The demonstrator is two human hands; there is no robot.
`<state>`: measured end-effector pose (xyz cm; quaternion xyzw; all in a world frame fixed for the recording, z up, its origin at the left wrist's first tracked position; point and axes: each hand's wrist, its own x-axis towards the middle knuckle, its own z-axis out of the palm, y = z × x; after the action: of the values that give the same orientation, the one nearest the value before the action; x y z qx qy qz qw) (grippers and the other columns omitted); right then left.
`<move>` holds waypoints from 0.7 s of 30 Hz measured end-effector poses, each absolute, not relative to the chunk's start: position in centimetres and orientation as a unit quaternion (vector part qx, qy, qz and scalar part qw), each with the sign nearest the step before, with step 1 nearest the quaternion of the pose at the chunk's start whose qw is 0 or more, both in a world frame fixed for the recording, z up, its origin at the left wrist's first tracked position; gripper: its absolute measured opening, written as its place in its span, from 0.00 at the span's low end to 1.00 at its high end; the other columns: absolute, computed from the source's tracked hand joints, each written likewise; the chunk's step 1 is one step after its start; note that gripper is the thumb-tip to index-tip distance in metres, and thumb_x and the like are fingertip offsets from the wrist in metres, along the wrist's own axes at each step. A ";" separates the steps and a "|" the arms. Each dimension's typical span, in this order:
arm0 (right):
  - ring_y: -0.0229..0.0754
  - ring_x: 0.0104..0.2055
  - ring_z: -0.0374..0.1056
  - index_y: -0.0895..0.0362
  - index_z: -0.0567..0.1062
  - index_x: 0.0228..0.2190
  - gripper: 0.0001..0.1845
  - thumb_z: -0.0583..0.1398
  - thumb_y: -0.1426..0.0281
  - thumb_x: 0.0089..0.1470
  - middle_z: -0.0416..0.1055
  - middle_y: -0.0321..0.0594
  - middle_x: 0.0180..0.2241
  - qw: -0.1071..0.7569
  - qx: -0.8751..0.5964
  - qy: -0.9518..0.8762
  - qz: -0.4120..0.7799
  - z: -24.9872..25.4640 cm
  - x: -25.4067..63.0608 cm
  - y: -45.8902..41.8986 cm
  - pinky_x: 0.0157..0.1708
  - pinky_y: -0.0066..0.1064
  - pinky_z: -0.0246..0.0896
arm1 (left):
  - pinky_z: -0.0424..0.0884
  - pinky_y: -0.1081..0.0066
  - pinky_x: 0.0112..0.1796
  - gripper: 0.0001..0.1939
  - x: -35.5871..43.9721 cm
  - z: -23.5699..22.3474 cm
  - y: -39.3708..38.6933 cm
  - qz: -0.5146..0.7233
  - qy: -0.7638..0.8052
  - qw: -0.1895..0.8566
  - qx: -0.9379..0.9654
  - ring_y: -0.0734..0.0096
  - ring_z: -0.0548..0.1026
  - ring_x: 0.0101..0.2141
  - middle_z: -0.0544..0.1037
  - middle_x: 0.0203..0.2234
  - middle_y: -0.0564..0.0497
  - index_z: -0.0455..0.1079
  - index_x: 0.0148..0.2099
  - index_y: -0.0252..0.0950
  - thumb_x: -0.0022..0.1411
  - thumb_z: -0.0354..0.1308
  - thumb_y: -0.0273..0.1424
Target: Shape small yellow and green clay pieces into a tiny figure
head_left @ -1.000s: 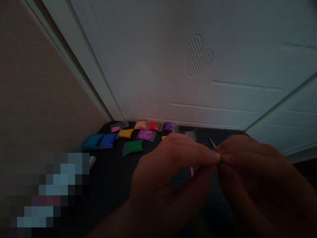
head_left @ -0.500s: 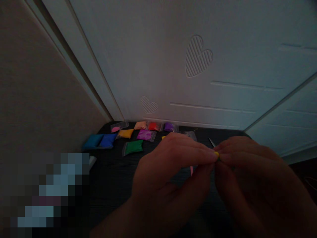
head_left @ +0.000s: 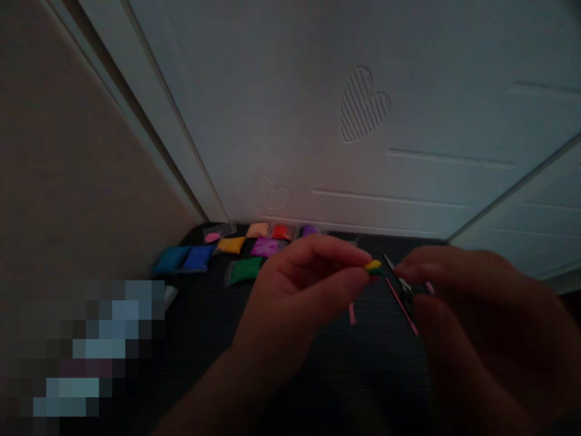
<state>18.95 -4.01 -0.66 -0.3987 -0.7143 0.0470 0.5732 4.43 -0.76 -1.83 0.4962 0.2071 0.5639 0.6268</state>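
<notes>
My left hand [head_left: 304,290] pinches a small piece of yellow and green clay [head_left: 374,267] between thumb and forefinger. The yellow part lies on top and the green part below, both poking out past the fingertips. To the right, my right hand [head_left: 490,327] is apart from the piece, its thumb and fingers spread with nothing between them. Behind and beneath the right fingertips lie scissors [head_left: 402,284], partly hidden by that hand. A thin pink strip [head_left: 402,307] rests alongside the scissors, and another pink strip [head_left: 352,313] lies below my left fingers.
Bags of coloured clay lie along the back of the dark table [head_left: 204,327], among them a green bag [head_left: 246,270], a blue bag [head_left: 197,258] and a red one [head_left: 281,231]. A white panel with carved hearts [head_left: 363,106] rises behind. The lower left is pixelated.
My hands have moved apart. The right one has let go of the clay piece and opened, while the left has drawn slightly left with it. More of the scissors and pink strips shows.
</notes>
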 end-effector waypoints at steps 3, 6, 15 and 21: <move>0.43 0.34 0.66 0.52 0.70 0.38 0.17 0.60 0.76 0.42 0.70 0.37 0.33 0.542 -0.409 -0.733 0.053 -0.8 19.1 -3.6 0.30 0.36 0.63 | 0.68 0.74 0.29 0.04 4.6 -1.9 -0.3 0.523 0.183 0.721 0.417 0.76 0.71 0.28 0.73 0.24 0.54 0.71 0.30 0.38 0.49 0.58 0.25; 0.42 0.33 0.65 0.53 0.70 0.38 0.18 0.60 0.77 0.42 0.70 0.38 0.32 0.560 -0.390 -0.729 0.055 -1.1 19.0 -3.3 0.30 0.35 0.62 | 0.67 0.75 0.28 0.03 4.9 -1.9 -0.3 0.496 0.173 0.757 0.389 0.76 0.70 0.28 0.73 0.25 0.53 0.71 0.29 0.37 0.48 0.59 0.26; 0.40 0.34 0.65 0.56 0.71 0.35 0.18 0.60 0.82 0.40 0.69 0.36 0.32 0.542 -0.378 -0.746 0.089 -0.8 19.2 -3.1 0.30 0.32 0.62 | 0.67 0.74 0.29 0.04 5.4 -2.2 -0.5 0.486 0.185 0.750 0.409 0.75 0.69 0.28 0.73 0.26 0.53 0.71 0.31 0.37 0.49 0.59 0.28; 0.38 0.31 0.64 0.57 0.72 0.31 0.09 0.57 0.79 0.45 0.69 0.37 0.29 0.624 -0.395 -0.665 0.113 -1.3 17.8 -3.3 0.29 0.32 0.61 | 0.67 0.75 0.27 0.06 5.0 -2.6 -0.8 0.537 0.216 0.663 0.475 0.75 0.70 0.28 0.73 0.27 0.54 0.71 0.34 0.40 0.52 0.57 0.27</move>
<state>17.85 -3.26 -1.29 -0.3951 -0.6649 0.1127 0.6238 5.03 -0.80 -2.61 0.4749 0.2157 0.5366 0.6633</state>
